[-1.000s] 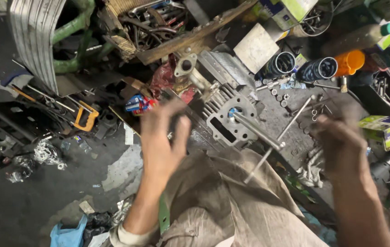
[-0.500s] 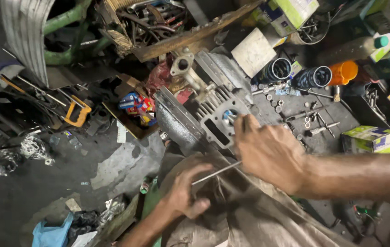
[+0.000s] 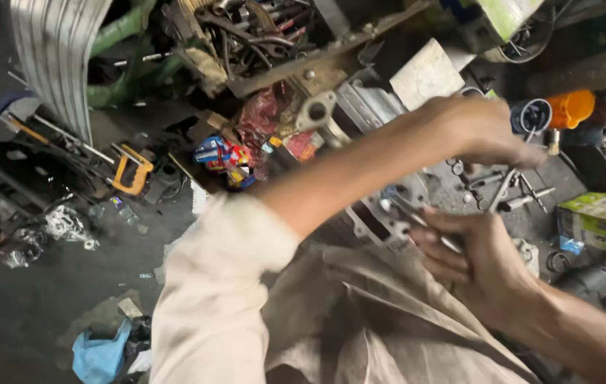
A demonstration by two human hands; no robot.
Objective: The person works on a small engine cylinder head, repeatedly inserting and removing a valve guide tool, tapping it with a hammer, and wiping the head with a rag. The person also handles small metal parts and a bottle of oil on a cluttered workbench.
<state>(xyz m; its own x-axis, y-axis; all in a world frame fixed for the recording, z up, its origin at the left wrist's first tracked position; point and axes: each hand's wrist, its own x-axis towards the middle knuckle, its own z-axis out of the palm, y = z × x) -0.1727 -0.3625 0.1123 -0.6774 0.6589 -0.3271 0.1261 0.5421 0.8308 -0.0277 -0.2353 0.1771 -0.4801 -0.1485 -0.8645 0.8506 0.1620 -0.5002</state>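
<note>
My two hands work over the grey engine block.

Looking down from my head: the grey engine block (image 3: pixel 395 206) sits just past my knees, partly hidden by my arm. My right hand (image 3: pixel 484 267) is the nearer one. It is right beside the block, on its right side, with fingers curled around a thin metal rod (image 3: pixel 416 217). The rod's long way runs from my fingers up and left, onto the block. My left hand (image 3: pixel 484 131) reaches across, above and to the right of the block, over the small bolts (image 3: pixel 509 192). Its fingers look bent down, but I cannot tell if they hold anything. An orange cup (image 3: pixel 573 107) stands farther right of the block.
</note>
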